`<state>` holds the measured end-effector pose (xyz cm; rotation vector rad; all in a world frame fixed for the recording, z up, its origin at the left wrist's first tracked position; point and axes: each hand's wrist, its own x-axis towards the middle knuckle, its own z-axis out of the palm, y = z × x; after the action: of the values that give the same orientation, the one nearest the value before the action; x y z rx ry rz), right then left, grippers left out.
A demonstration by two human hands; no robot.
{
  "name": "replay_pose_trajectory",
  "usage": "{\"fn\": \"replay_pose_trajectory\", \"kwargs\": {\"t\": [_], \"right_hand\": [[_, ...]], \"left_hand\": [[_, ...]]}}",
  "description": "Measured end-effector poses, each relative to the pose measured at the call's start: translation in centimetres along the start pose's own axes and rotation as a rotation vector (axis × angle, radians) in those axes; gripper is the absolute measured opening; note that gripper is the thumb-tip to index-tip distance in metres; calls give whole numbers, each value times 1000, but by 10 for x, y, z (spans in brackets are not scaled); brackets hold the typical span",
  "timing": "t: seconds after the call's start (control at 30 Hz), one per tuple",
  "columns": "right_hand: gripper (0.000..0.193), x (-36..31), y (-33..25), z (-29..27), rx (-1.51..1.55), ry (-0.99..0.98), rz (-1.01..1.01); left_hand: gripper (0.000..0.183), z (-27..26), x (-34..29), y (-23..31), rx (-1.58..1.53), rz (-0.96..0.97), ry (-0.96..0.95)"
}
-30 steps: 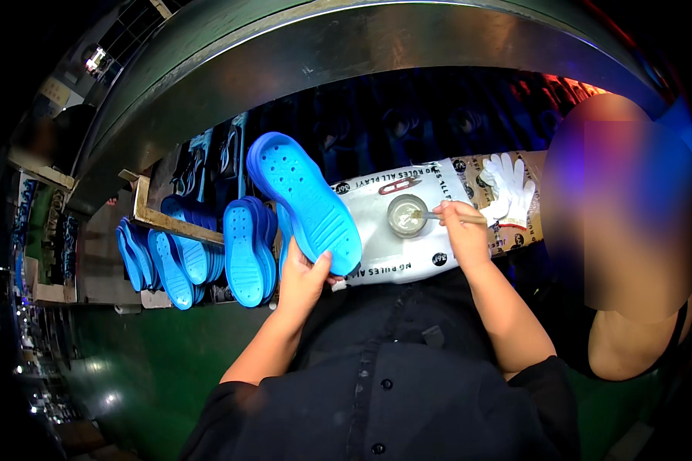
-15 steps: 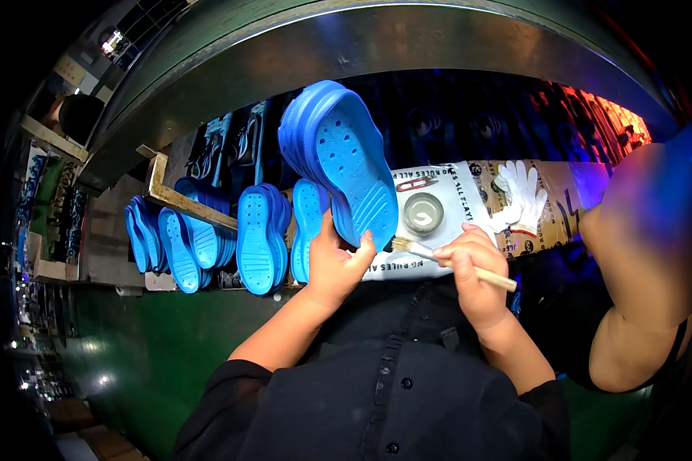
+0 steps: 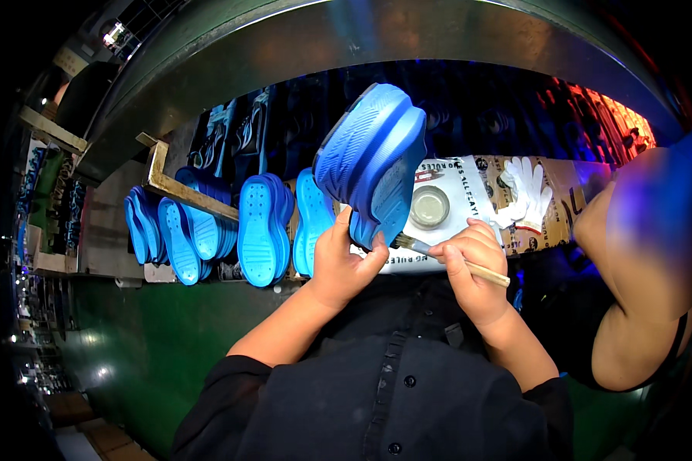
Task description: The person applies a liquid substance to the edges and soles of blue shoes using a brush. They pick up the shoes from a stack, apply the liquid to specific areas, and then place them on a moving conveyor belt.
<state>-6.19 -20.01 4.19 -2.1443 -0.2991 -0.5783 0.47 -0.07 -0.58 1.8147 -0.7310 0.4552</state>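
A thick blue shoe sole [image 3: 373,146] is held up by one end in my left hand [image 3: 341,257], which is closed round it, thumb on the near edge. The sole is tilted so its ridged side wall shows, with part of the lighter inner face. My right hand [image 3: 473,269] grips a paintbrush [image 3: 486,274] with a pale wooden handle. Its bristles are at the sole's near end; whether they touch it I cannot tell. Just beyond the brush stands a round cup [image 3: 429,207] with greyish contents, on a white printed sheet [image 3: 469,184].
Several more blue soles [image 3: 259,230] stand in a row at the left beside a wooden bar [image 3: 192,201]. White gloves [image 3: 526,192] lie on cardboard [image 3: 565,192] at the right. Another person's arm [image 3: 630,269] is close by on the right. A metal beam [image 3: 361,38] crosses the far side, with dark shoes [image 3: 246,138] beneath.
My left hand has rolled the sole over, so its side wall now faces up where the inner face did. The sole has shifted right. The brush stays near its lower end.
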Motion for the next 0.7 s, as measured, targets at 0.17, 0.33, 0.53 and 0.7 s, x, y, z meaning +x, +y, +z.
{"fn": "replay_pose_trajectory", "kwargs": {"t": [0.17,0.33,0.53,0.7], "right_hand": [[16,1,0,-1,39,52,35],[16,3,-2,4,-43,-42,-14],[13,0,0,0,-9,46,26],[12,1,-9,4,-61,-19,-74]], "left_hand": [[69,0,-2,-1,26,13,-16],[72,-1,-5,-1,32,-3,-36],[73,1,-11,-4,39,36,3],[72,3,-10,0,22,-47,-6]]}}
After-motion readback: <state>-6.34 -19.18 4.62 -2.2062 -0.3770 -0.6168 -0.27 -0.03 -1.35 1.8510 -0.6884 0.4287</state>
